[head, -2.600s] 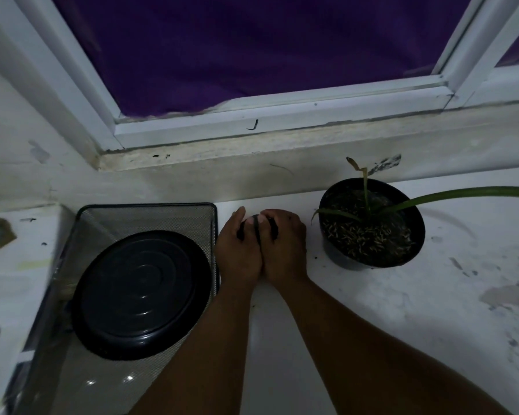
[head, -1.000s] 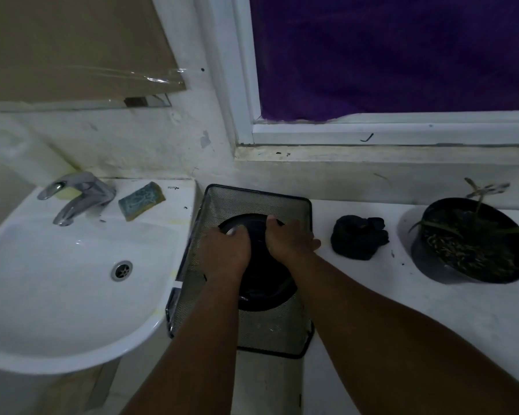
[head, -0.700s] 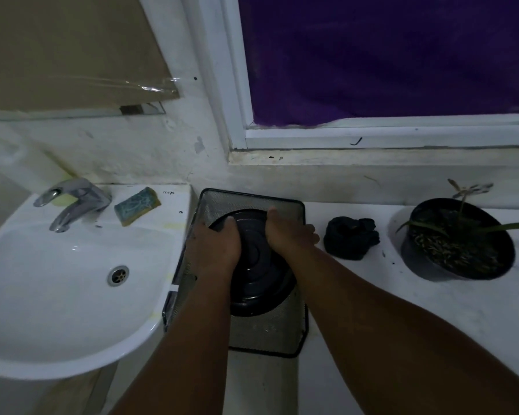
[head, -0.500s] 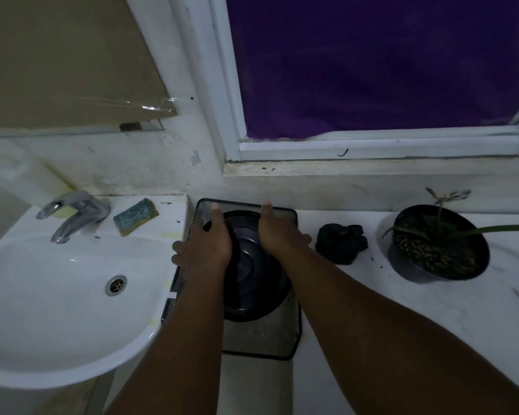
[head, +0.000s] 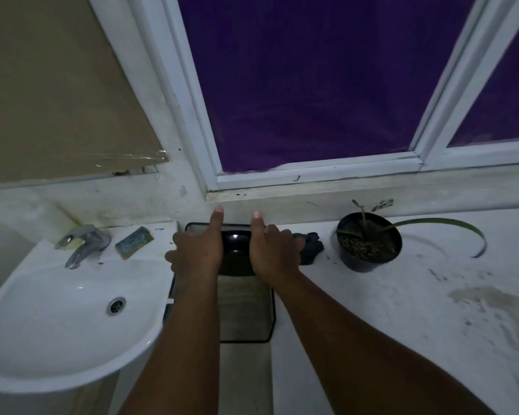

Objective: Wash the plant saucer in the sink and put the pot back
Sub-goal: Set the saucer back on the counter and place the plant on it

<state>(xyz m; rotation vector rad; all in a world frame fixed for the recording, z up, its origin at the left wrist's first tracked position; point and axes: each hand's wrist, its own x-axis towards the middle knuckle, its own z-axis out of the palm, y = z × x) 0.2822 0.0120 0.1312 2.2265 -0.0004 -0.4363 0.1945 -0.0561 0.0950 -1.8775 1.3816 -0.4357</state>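
The black plant saucer [head: 236,253] is lifted above the black mesh tray [head: 246,313], tilted up with its far rim raised. My left hand [head: 197,250] grips its left edge and my right hand [head: 271,253] grips its right edge, thumbs pointing up over the rim. The black pot [head: 369,247] with soil and a long green leaf stands on the white counter [head: 402,324] to the right. The white sink [head: 69,313] is at the left.
A chrome tap [head: 83,242] and a blue-green sponge [head: 134,242] sit on the sink's back ledge. A crumpled black cloth [head: 310,250] lies between the tray and the pot. The window sill [head: 312,187] runs just behind.
Both hands left the black cloth on the counter, moved to the saucer in the mesh tray, took its two edges and raised it off the tray.
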